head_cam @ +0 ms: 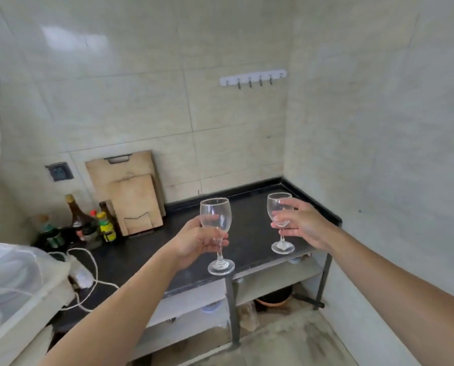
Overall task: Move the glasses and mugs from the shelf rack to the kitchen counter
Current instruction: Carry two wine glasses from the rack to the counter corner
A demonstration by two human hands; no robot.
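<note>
holding a clear stemmed wine glass (215, 228) upright, the left hand (194, 241) has its fingers (221, 240) clamped on the stem, above the front edge of the black stone tabletop (249, 233). the right hand (303, 223) grips a second clear wine glass (280, 220) with fingers wrapped round the bowl, its foot at or just above the tabletop; contact is unclear. two pale wooden cutting boards (130, 194) lean on the tiled wall, sauce bottles (93, 223) to their left.
</note>
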